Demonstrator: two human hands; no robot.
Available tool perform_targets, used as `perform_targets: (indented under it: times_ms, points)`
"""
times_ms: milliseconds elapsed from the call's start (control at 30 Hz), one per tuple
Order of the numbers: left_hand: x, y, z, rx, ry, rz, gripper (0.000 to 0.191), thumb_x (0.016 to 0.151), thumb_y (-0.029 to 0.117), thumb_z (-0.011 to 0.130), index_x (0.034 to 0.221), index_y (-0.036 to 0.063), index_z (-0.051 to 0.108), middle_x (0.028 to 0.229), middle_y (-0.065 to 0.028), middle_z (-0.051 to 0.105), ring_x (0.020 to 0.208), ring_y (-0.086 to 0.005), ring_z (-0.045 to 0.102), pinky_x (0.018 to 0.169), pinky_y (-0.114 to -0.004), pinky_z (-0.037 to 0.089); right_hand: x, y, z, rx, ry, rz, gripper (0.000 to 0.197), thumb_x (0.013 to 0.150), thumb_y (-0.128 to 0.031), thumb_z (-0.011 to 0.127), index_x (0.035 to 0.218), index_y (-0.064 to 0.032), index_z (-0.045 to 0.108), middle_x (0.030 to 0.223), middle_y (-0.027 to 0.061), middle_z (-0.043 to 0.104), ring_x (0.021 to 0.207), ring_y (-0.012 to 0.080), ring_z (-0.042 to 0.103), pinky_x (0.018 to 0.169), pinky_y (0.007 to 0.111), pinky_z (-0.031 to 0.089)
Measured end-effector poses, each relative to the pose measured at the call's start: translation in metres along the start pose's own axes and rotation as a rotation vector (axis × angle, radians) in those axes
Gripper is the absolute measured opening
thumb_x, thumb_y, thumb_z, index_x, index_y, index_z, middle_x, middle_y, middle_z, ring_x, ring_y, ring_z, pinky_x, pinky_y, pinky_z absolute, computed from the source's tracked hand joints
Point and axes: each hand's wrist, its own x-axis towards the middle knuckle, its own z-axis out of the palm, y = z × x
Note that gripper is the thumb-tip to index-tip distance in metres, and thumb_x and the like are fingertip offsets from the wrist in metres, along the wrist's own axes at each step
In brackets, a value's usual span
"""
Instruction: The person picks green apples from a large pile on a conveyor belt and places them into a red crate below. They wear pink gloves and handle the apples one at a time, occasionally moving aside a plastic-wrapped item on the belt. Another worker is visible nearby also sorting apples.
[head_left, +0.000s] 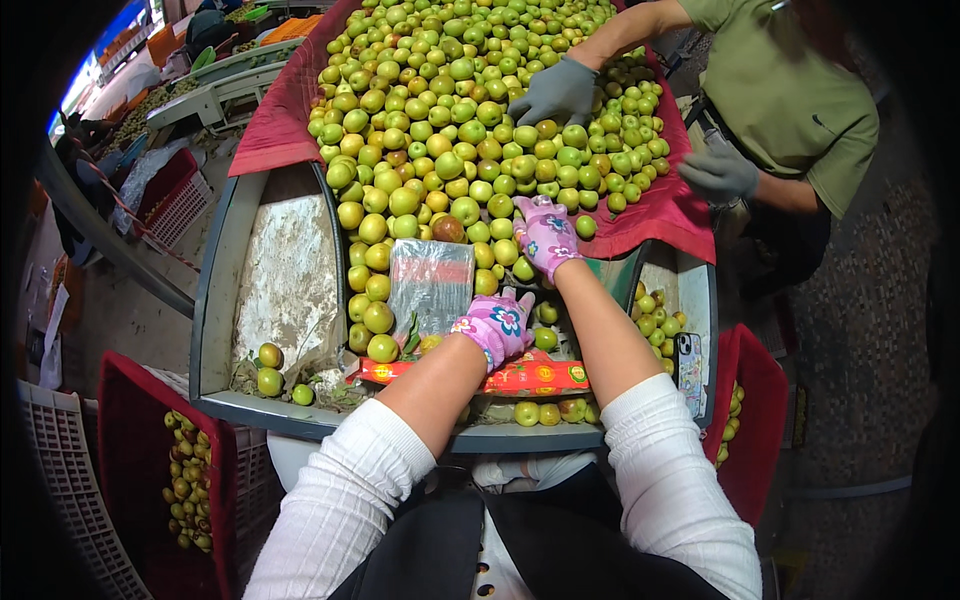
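Note:
A large heap of green jujubes (450, 165), some with brown patches, covers the sorting table in front of me. My right hand (547, 236), in a pink floral glove, lies palm down on the heap's near right edge and touches fruit. Closer to me, my left hand (499, 324), in a matching glove, is beside a plastic-wrapped packet (433, 289) and just above a red printed plastic wrapper (536, 375). Both palms are hidden, so I cannot see whether either holds a fruit. Several jujubes (546, 339) sit in the dark gap between my forearms.
Across the table's right side, a person in grey gloves (559, 94) reaches into the heap. Red cloth (262, 127) lines the table. A phone (689, 367) lies at the right rim. Red-lined crates of fruit (124, 450) flank me. A metal rail (112, 232) runs at left.

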Motion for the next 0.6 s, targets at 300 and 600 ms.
perform_targets:
  times_ms: [300,600]
  points:
    - [-0.002,0.003,-0.006,-0.034,-0.003,0.011,0.071,0.089,0.043,0.057,0.147,0.0115,0.034,0.141,-0.0222,0.045,0.124,-0.0354,0.053,0.099,-0.043,0.045,-0.047,0.036,0.027,0.154,0.263,0.021,0.036,0.094,-0.024,0.053,0.126,-0.0084,0.051,0.115,0.0229,0.057,0.106,0.0427,0.054,0.091,0.05,0.045]
    - [-0.002,0.0,-0.003,-0.007,0.05,0.038,0.07,0.089,0.045,0.055,0.147,0.0103,0.034,0.14,-0.02,0.048,0.123,-0.035,0.053,0.1,-0.042,0.044,-0.049,0.047,0.029,0.031,0.192,-0.025,0.039,0.089,-0.022,0.056,0.126,-0.0118,0.053,0.119,0.017,0.058,0.101,0.0353,0.06,0.083,0.045,0.052]
